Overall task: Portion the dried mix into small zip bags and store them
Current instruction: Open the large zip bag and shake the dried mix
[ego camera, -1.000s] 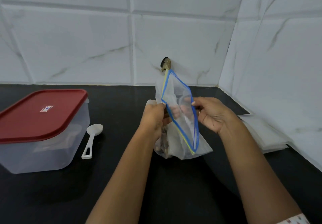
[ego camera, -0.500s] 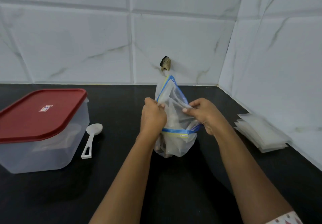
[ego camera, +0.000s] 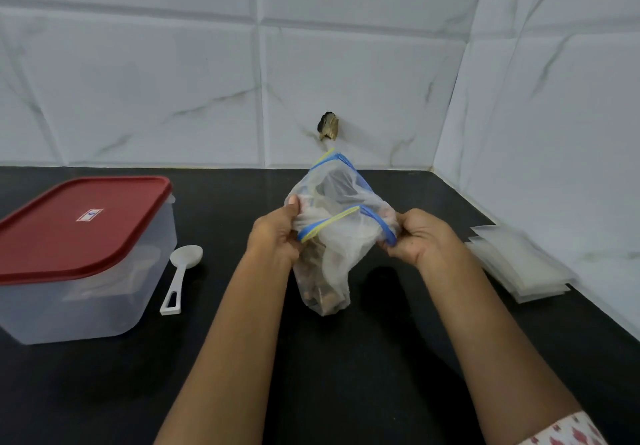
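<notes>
A clear zip bag point(ego camera: 332, 236) with a blue and yellow zip strip stands on the black counter point(ego camera: 346, 375) at centre, with brown dried mix in its bottom. My left hand point(ego camera: 277, 236) pinches the bag's left edge near the zip. My right hand point(ego camera: 419, 236) grips the right end of the zip strip. The mouth is pulled wide between both hands and its far side rises behind. A white plastic spoon point(ego camera: 181, 271) lies left of the bag. A stack of small clear zip bags point(ego camera: 519, 264) lies at the right by the wall.
A clear plastic box point(ego camera: 86, 292) with a red lid point(ego camera: 79, 226) stands at the left, something pale inside. White marble-look tile walls close the back and right side. A dark chipped hole point(ego camera: 328, 126) marks the back wall above the bag.
The bag's mouth went from standing on edge to lying stretched sideways. My hands have moved apart, pulling the zip open wider, and the right hand shifted to the right.
</notes>
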The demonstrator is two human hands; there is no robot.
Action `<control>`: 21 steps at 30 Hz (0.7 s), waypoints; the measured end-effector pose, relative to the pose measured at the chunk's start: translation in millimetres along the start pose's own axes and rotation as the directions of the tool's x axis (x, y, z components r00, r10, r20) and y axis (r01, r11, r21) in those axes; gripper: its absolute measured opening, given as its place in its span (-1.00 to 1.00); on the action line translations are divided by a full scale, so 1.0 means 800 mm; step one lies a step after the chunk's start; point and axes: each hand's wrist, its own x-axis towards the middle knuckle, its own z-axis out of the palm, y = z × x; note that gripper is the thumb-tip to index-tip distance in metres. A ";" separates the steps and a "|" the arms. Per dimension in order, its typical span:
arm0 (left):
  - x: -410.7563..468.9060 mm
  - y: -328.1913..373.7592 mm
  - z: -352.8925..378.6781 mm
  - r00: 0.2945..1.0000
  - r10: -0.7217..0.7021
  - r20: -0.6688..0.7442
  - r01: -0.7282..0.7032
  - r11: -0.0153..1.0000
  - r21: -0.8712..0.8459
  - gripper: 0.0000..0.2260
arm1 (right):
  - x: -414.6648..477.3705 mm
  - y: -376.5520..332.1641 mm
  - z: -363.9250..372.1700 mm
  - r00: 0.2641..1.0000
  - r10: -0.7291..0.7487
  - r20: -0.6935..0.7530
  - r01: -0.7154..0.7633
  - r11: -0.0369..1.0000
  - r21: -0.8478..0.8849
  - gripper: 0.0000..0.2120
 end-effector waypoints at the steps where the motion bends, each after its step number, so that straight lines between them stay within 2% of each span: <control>1: -0.004 0.003 0.001 0.996 -0.072 0.046 0.076 0.993 -0.093 -0.80 | 0.000 0.002 0.001 1.000 -0.010 -0.001 0.010 1.000 -0.025 -0.69; 3: -0.006 0.011 -0.002 0.988 -0.119 0.098 0.139 0.962 -0.233 -0.79 | 0.000 -0.001 0.003 0.998 -0.060 0.026 0.063 0.992 -0.105 -0.73; 5: -0.003 0.016 -0.007 0.985 -0.143 0.097 0.166 0.942 -0.293 -0.82 | -0.003 -0.005 0.004 0.990 -0.111 0.092 0.127 0.974 -0.187 -0.70; 6: -0.002 0.017 -0.008 0.982 -0.158 0.105 0.183 0.936 -0.301 -0.81 | -0.004 -0.006 0.005 0.981 -0.145 0.127 0.177 0.941 -0.289 -0.67; 7: -0.001 0.017 -0.009 0.977 -0.175 0.120 0.203 0.937 -0.285 -0.76 | -0.004 -0.005 0.005 0.970 -0.187 0.155 0.237 0.864 -0.443 -0.68; 9: -0.006 0.015 -0.008 0.968 -0.212 0.133 0.234 0.954 -0.188 -0.72 | 0.001 0.002 0.001 0.940 -0.294 0.172 0.322 0.605 -0.728 -0.76; 11: -0.013 0.013 -0.007 0.967 -0.210 0.144 0.221 0.973 -0.065 -0.71 | 0.004 0.008 -0.002 0.902 -0.389 0.187 0.349 0.402 -0.847 -0.82; 13: -0.014 0.013 -0.007 0.976 -0.175 0.130 0.176 0.984 0.006 -0.71 | 0.005 0.010 -0.001 0.864 -0.462 0.202 0.371 0.311 -0.875 -0.87; 15: -0.011 0.014 -0.010 0.985 -0.118 0.127 0.117 0.993 0.020 -0.72 | 0.011 0.010 -0.001 0.856 -0.486 0.175 0.377 0.355 -0.855 -0.81; 17: -0.012 0.017 -0.007 0.987 -0.086 0.133 0.079 0.995 0.058 -0.68 | 0.015 0.010 0.001 0.884 -0.455 0.106 0.369 0.540 -0.757 -0.75; 18: -0.014 0.017 -0.005 0.990 -0.070 0.120 0.055 0.991 0.124 -0.57 | 0.014 0.011 0.002 0.905 -0.419 0.068 0.351 0.649 -0.674 -0.74; 20: -0.010 0.010 -0.002 0.998 -0.014 0.058 -0.005 0.949 0.316 -0.40 | 0.011 0.011 0.004 0.948 -0.317 0.017 0.289 0.839 -0.460 -0.75; 21: -0.009 0.007 0.000 0.998 0.057 0.037 -0.067 0.905 0.420 -0.44 | 0.008 0.010 0.006 0.965 -0.262 0.012 0.250 0.904 -0.347 -0.76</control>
